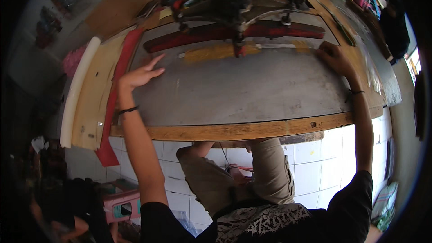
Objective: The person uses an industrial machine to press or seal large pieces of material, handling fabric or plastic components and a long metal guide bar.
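A grey panel (pixel 225 90) lies before us on the wooden-edged counter (pixel 216 132).
Our left hand (pixel 138 77), fingers spread, holds nothing above the panel's left side; our right hand (pixel 336 58) curls by the taped strip's (pixel 208 54) right end, and we cannot tell what, if anything, it grips.

A bar (pixel 292 30) spans the far side of a worktable (pixel 225 99), a roll (pixel 80 92) lies to its left, and a stool (pixel 118 203) stands at near left.
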The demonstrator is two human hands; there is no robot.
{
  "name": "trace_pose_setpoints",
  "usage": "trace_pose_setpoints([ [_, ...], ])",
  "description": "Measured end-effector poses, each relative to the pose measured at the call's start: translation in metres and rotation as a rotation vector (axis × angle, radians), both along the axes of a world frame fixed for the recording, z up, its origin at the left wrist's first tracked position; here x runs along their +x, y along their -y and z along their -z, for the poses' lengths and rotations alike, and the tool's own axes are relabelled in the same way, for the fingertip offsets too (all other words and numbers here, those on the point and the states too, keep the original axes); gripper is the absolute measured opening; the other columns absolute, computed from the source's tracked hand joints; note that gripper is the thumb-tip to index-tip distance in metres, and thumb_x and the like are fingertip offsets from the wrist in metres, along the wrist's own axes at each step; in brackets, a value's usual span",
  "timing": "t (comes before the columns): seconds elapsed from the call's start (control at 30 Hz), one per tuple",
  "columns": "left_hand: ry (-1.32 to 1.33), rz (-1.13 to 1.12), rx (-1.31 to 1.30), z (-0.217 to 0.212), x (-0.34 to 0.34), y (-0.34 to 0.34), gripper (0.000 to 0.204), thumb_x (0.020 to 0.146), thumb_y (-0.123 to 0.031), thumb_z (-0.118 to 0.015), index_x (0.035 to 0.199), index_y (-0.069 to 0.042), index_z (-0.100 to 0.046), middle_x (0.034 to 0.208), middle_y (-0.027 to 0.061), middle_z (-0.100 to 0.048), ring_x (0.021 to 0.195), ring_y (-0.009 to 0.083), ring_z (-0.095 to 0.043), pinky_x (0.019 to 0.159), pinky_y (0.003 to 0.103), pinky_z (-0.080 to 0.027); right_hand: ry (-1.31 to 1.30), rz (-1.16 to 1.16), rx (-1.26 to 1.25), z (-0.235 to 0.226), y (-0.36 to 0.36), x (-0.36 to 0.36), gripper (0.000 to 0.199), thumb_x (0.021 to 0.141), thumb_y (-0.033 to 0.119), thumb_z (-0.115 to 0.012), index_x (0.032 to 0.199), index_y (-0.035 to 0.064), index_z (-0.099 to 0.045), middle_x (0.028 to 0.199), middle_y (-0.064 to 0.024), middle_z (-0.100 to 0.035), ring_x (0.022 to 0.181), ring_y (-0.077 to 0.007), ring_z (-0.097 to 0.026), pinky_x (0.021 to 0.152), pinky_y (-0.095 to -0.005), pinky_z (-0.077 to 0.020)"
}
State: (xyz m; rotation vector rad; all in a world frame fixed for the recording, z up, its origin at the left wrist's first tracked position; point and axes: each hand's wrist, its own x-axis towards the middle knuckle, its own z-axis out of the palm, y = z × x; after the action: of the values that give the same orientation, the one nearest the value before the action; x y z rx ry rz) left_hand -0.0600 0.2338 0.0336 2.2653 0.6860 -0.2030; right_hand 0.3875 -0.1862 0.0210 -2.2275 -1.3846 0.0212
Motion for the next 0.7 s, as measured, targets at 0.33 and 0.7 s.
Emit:
trace_pose_setpoints([
  [0.33,0.001,-0.01,0.444,0.018,0.038,0.02,0.048,0.098,-0.053,-0.041,0.139,-0.028,-0.037,0.149,0.0183,-0.033,0.144,0.0336,-0.021,0.114,0.054,-0.018,0.138,0.114,-0.015,-0.002,-0.01,-0.008,0.033,0.092,0.033,-0.063,0.091,0.0004,-0.062,0.071,-0.0179,-0.06,0.064,-0.0273,-0.057,0.064,-0.0395,-0.0445],
  [0.7,0.24,-0.198,0.473,0.043,0.045,0.012,0.034,0.099,-0.042,-0.049,0.119,-0.016,-0.057,0.124,0.0071,-0.06,0.124,0.0249,-0.048,0.106,0.039,-0.033,0.043,0.053,0.021,-0.004,-0.011,-0.011,0.029,0.092,0.03,-0.064,0.09,0.0015,-0.059,0.067,-0.0132,-0.056,0.06,-0.0182,-0.05,0.059,-0.036,-0.0404],
])
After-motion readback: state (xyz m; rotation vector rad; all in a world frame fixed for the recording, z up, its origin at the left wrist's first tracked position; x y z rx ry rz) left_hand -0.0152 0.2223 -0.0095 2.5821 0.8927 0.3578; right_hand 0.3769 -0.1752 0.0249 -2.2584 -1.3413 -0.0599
